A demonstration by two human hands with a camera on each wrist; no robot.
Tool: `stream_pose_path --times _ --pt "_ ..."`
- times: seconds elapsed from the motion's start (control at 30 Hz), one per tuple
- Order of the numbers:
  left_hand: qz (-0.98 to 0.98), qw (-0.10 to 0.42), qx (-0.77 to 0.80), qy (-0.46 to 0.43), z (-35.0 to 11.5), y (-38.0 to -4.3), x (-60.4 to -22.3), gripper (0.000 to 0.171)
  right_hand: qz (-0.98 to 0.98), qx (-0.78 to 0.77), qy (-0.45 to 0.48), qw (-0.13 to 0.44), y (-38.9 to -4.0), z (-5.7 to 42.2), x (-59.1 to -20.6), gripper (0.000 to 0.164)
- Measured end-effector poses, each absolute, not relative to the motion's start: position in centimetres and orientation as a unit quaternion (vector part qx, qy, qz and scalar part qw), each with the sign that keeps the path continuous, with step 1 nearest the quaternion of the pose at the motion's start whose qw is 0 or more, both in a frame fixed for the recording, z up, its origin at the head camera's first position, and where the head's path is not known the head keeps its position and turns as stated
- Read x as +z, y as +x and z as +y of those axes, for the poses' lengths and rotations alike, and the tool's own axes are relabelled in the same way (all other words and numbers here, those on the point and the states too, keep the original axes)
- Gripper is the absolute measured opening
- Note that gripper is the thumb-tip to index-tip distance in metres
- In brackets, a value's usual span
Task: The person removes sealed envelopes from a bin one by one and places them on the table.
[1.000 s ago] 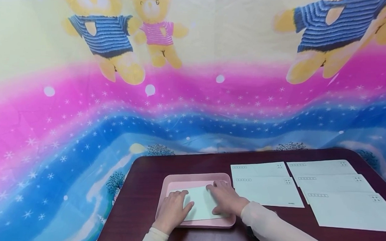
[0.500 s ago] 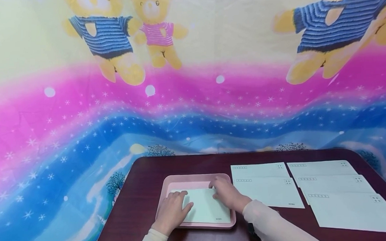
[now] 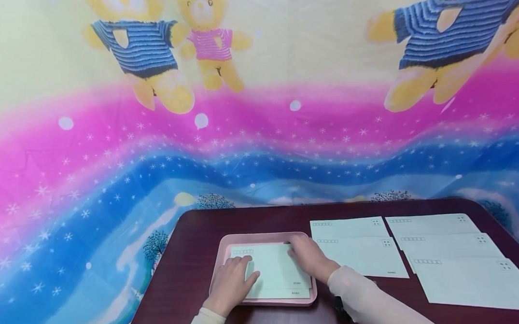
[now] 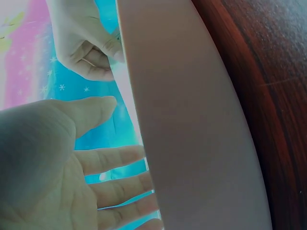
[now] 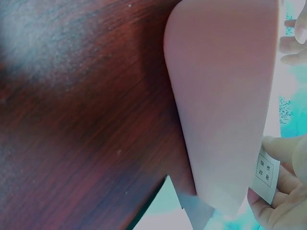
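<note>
White envelopes lie in a pink tray (image 3: pixel 260 237) at the front of the table in the head view. The top envelope (image 3: pixel 276 266) has its far right corner pinched between the thumb and fingers of my right hand (image 3: pixel 306 256). The stamp-box corner (image 5: pixel 265 173) shows in that grip in the right wrist view. Below its near edge, a strip of another envelope (image 3: pixel 280 293) is visible. My left hand (image 3: pixel 233 281) rests over the left end of the envelopes, thumb spread and fingers extended. In the left wrist view, the left fingers (image 4: pixel 117 158) run behind the tray wall (image 4: pixel 192 115).
Right of the tray, two overlapping envelopes (image 3: pixel 359 258) lie on the dark red table (image 3: pixel 185 274). Beyond them, three more overlapping envelopes (image 3: pixel 476 282) reach toward the right edge. A patterned cloth with bears (image 3: pixel 142 50) hangs behind the table.
My right hand has gone from over the envelopes to the far right corner and taken hold there. The top envelope has moved away from me, uncovering a strip beneath it. My left hand stays put.
</note>
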State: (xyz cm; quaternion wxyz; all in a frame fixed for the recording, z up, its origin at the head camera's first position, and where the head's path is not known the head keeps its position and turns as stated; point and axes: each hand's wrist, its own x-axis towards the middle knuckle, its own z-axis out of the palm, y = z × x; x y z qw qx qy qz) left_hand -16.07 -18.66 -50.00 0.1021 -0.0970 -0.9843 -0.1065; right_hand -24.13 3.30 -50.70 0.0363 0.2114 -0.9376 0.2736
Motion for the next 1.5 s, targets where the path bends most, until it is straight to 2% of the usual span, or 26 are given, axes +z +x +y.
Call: stream_pose_path --times 0.43,1.5 --pt "-0.980 0.132 -0.119 -0.084 -18.5 -16.4 -49.7 0.036 -0.928 0.327 0.175 0.023 -24.2 3.6 -49.9 0.016" --pt "-0.972 0.169 -0.121 -0.111 -18.6 -14.8 -47.0 0.038 -0.909 0.374 0.169 0.076 -23.0 5.3 -45.2 0.016"
